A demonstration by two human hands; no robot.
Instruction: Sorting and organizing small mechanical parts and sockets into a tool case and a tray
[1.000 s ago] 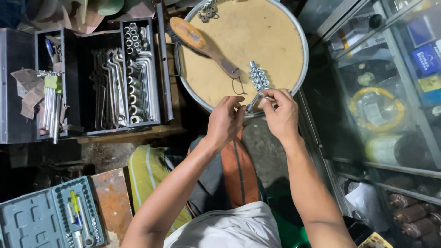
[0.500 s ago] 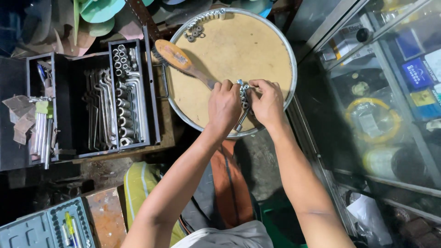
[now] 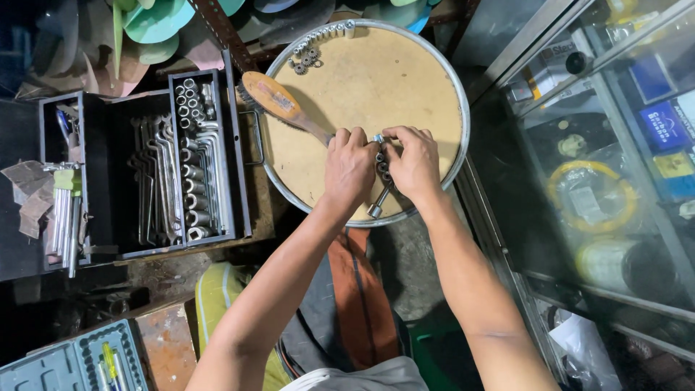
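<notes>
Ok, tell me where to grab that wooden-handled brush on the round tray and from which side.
Take the wooden-handled brush by its narrow handle, the end that runs down toward the left hand. It lies flat and diagonal on the round tray, wide bristle head at the upper left rim, so probably come from above, fingers closing across the slim neck. The head looks too broad for an easy pinch.

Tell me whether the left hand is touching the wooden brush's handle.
Cannot tell. In the head view the left hand covers the narrow end of the wooden brush handle; contact or a gap beneath the hand is hidden.
</notes>
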